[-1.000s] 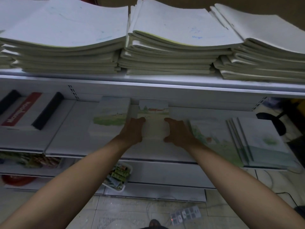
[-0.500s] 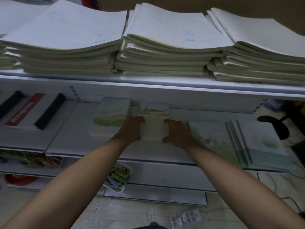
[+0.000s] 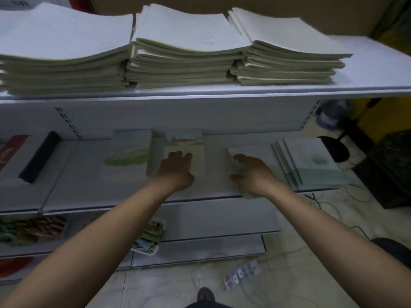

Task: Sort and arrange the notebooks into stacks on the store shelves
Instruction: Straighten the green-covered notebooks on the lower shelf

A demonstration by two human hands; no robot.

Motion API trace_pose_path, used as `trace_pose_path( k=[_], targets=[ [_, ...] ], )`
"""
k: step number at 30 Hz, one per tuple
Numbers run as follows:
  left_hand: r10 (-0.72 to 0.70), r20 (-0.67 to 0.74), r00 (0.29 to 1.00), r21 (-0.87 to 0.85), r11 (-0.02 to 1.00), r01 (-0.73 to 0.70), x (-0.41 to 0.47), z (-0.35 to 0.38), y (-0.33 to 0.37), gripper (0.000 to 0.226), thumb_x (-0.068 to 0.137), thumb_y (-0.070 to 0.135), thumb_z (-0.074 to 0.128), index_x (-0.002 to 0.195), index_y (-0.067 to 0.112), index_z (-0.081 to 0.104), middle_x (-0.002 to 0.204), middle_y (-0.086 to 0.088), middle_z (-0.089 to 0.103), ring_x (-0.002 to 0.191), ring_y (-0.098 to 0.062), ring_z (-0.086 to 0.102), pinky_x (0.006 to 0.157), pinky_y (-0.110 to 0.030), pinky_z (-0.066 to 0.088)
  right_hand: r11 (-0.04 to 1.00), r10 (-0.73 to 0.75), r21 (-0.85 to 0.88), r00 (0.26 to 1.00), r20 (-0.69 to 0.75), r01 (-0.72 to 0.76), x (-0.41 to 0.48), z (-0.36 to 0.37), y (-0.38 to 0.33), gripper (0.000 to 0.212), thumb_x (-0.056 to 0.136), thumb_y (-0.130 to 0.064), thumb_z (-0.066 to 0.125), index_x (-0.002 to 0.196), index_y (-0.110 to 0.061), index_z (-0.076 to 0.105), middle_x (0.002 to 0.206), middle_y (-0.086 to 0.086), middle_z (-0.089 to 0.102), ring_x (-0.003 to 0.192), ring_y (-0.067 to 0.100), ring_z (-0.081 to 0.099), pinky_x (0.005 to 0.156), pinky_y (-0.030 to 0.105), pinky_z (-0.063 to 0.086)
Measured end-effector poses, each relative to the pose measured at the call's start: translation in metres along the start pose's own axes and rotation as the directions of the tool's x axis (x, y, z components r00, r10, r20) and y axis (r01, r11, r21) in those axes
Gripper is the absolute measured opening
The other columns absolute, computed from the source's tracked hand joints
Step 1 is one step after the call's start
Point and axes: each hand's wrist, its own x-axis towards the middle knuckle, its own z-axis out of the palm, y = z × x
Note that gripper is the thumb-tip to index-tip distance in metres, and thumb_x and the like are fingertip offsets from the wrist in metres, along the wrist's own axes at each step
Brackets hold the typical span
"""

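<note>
On the middle shelf [image 3: 89, 196] lie several landscape-cover notebooks. My left hand [image 3: 175, 172] rests flat, fingers straight, on the centre notebook [image 3: 186, 143]. My right hand [image 3: 253, 172] lies with fingers spread on the green-cover notebook [image 3: 246, 193] just to the right, whose near corner juts past the shelf edge. Another notebook [image 3: 126, 152] lies left of my left hand. A fanned pile of notebooks [image 3: 311, 163] sits at the right end. Three tall stacks of pale notebooks [image 3: 189, 45] fill the top shelf.
A red and black notebook [image 3: 33, 156] lies at the shelf's far left. Lower shelves hold a white tray of small packets [image 3: 149, 238] and mixed goods [image 3: 31, 227]. A power strip [image 3: 242, 274], cables and a dark crate [image 3: 391, 170] are on the floor.
My right hand has left the centre notebook and moved right onto the green-cover notebook. My left hand stays on the centre notebook. The view has tilted slightly.
</note>
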Motion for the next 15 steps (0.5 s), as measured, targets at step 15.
trace_pose_path(
  k=[15],
  targets=[
    [-0.25, 0.258, 0.933, -0.929, 0.2, 0.311, 0.016, 0.045, 0.153, 0.065, 0.091, 0.016, 0.068, 0.148, 0.004, 0.04, 0.133, -0.017, 0.058, 0.117, -0.037, 0.062, 0.099, -0.049, 0.056, 0.953, 0.235, 0.205, 0.971, -0.036, -0.223, -0.015, -0.013, 0.088, 0.059, 0.093, -0.026, 0.062, 0.147, -0.012, 0.042, 0.138, 0.014, 0.059, 0.122, 0.033, 0.058, 0.081, 0.026, 0.044]
  ],
)
